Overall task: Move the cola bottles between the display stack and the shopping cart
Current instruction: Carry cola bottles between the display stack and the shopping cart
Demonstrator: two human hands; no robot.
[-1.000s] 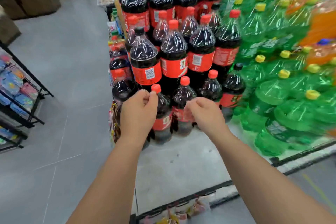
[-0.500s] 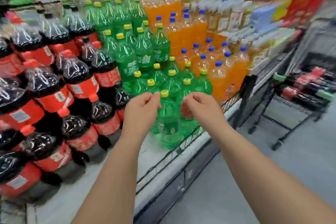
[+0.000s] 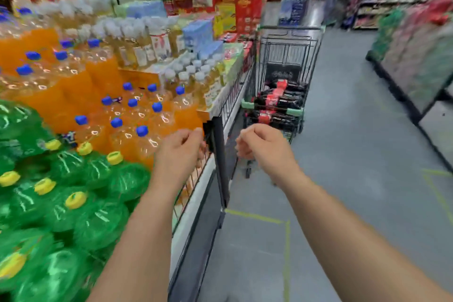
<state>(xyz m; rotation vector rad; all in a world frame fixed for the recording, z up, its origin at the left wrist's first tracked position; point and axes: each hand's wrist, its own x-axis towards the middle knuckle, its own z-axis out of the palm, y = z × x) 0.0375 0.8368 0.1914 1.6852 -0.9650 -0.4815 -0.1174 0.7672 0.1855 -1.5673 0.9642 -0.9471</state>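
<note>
Now, left hand (image 3: pixel 180 152): it is hanging in mid-air at the end of a bare, outstretched forearm, fingers curling in and thumb tip meeting the forefinger, gripping nothing at all.
Right hand (image 3: pixel 263 147): it is floating just beside the left one and level with it, balling into a loose fist and carrying nothing.
Cola bottles (image 3: pixel 279 101): they are lying on their sides in a pile beyond the right hand, red labels showing, well apart from its knuckles. How many, I cannot tell through the blur.
Shopping cart (image 3: pixel 289 29): it is standing straight ahead of the right hand, holding those cola bottles in its wire basket and sitting close alongside the display edge.
Wire rail (image 3: pixel 229 103): it is running from under the left hand away toward the cart, with 1 black post (image 3: pixel 218 154) rising between the 2 hands.
Orange bottles (image 3: pixel 98 76): blue-capped, they are crowding the shelf to the left of the left hand and beyond it.
Green bottles (image 3: pixel 73 191): yellow-capped, they are filling the space below and left of the left forearm.
Floor (image 3: pixel 355 179): grey, it is stretching out under and to the right of the right arm, with yellow tape lines (image 3: pixel 285 240) showing between the 2 forearms.
</note>
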